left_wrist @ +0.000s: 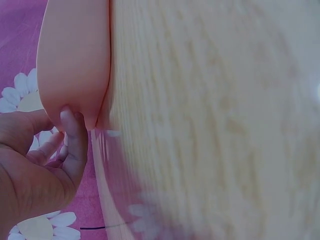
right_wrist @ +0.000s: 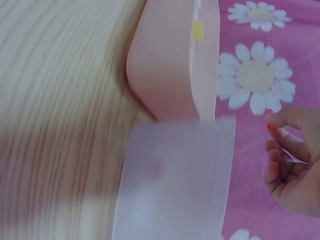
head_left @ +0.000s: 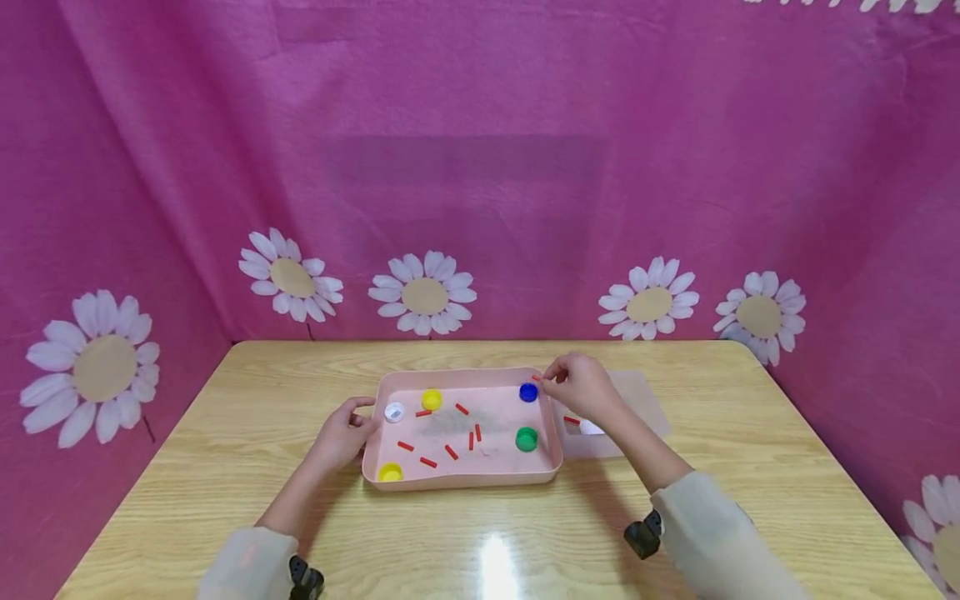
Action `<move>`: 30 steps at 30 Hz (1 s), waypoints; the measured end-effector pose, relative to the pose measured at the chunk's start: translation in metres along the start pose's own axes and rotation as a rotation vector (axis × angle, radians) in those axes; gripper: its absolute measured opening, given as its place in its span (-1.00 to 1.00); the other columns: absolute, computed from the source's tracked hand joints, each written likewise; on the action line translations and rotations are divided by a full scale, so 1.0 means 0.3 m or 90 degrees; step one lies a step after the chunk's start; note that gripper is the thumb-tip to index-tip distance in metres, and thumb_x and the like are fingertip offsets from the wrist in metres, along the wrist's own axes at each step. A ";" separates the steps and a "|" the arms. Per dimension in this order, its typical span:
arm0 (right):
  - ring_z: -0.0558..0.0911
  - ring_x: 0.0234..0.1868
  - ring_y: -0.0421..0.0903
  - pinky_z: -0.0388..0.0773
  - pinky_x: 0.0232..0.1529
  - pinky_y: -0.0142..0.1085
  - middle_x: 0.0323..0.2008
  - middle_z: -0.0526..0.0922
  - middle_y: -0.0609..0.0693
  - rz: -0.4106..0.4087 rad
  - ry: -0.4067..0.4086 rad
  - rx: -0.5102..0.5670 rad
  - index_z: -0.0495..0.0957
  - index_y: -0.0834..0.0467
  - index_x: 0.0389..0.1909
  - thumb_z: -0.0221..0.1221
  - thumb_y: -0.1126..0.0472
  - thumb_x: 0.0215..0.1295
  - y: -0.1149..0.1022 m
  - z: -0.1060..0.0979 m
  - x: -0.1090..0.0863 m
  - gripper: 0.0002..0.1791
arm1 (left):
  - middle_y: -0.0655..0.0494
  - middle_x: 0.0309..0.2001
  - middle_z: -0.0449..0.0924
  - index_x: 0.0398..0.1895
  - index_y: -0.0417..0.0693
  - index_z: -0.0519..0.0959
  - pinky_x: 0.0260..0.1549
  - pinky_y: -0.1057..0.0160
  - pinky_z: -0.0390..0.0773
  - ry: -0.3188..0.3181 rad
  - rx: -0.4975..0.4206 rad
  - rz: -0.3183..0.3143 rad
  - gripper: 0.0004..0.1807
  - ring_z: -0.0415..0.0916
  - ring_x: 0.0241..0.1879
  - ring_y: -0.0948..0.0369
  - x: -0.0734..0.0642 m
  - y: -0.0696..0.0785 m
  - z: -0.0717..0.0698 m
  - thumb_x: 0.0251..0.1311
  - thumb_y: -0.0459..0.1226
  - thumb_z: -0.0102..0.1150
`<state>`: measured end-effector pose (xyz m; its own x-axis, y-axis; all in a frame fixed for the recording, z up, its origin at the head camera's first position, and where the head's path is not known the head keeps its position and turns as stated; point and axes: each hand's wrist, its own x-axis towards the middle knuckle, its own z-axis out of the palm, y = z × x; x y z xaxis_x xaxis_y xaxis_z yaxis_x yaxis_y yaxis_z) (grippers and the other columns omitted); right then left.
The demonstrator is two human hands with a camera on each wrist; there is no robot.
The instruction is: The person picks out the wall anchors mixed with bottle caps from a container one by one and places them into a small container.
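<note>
Tray [head_left: 461,481]: pink plastic, smooth, semi-matt walls; dull grey smudgy patch on the inside. Round cups, e.g. the green one [head_left: 527,440]: plastic-looking, smooth. Red sticks [head_left: 406,447]: look smooth, mat'l unclear, too small to tell. Flat piece [right_wrist: 175,170] nr tray: transl. plastic, frosted. Table [head_left: 262,467]: pale wood or wood-look lam., grain visible, glossy w/ bright glare. Backdrop [head_left: 450,192]: cloth, mostly matt, soft folds. Sleeves [head_left: 247,562]: pale cloth, matt.
</note>
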<state>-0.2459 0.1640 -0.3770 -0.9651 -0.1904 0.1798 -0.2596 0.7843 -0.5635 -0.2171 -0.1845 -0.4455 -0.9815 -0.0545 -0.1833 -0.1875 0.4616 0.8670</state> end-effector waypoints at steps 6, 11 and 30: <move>0.44 -0.44 -0.13 0.36 -0.43 -0.36 -0.49 0.54 0.01 -0.006 0.010 -0.005 0.64 0.19 -0.47 0.23 0.24 0.08 0.061 -0.046 -0.005 -0.91 | -0.07 -0.27 0.37 0.24 -0.17 0.28 -0.66 0.31 0.52 0.003 0.003 -0.002 -0.55 0.40 -0.52 0.23 0.000 -0.002 -0.004 0.29 -0.32 0.01; 0.42 -0.46 -0.14 0.35 -0.47 -0.35 -0.51 0.52 0.01 -0.004 0.005 -0.012 0.63 0.18 -0.47 0.22 0.23 0.09 0.113 -0.064 -0.022 -0.91 | -0.04 -0.31 0.37 0.24 -0.19 0.28 -0.67 0.32 0.49 0.004 0.008 0.009 -0.55 0.38 -0.56 0.24 0.004 -0.004 -0.004 0.28 -0.33 0.01; 0.39 -0.54 -0.19 0.34 -0.56 -0.40 -0.61 0.52 -0.04 0.031 -0.032 0.011 0.62 0.24 -0.49 0.24 0.27 0.11 0.248 -0.032 -0.050 -0.90 | -0.14 -0.21 0.42 0.28 -0.17 0.24 -0.63 0.32 0.52 -0.007 0.014 -0.009 -0.53 0.44 -0.52 0.21 0.003 0.000 0.000 0.31 -0.33 -0.02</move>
<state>-0.2503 0.2309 -0.4140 -0.9771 -0.1818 0.1110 -0.2121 0.7831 -0.5846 -0.2181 -0.1845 -0.4457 -0.9784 -0.0507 -0.2005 -0.1999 0.4797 0.8543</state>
